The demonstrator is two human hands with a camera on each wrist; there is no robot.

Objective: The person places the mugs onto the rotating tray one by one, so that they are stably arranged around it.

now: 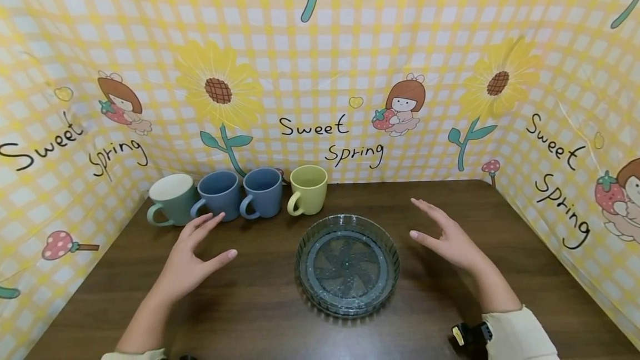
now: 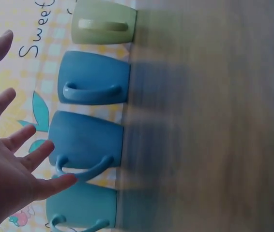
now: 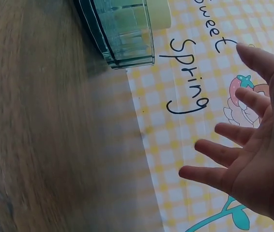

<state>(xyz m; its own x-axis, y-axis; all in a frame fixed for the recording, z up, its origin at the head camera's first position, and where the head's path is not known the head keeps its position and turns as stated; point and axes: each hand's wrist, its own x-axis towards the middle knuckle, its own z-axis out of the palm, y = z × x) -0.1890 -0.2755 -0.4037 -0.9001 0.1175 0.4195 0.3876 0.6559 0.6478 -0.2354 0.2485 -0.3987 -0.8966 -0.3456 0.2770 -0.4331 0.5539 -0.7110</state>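
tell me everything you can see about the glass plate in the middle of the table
The glass plate is round, see-through and blue-green tinted, with a ribbed upright rim and a pinwheel pattern pressed into its flat base. It looks like glass or clear plastic. It holds nothing and sits flat on the dark wooden table, in front of the yellow-green mug. The left hand and right hand hover open on either side, neither touching it.
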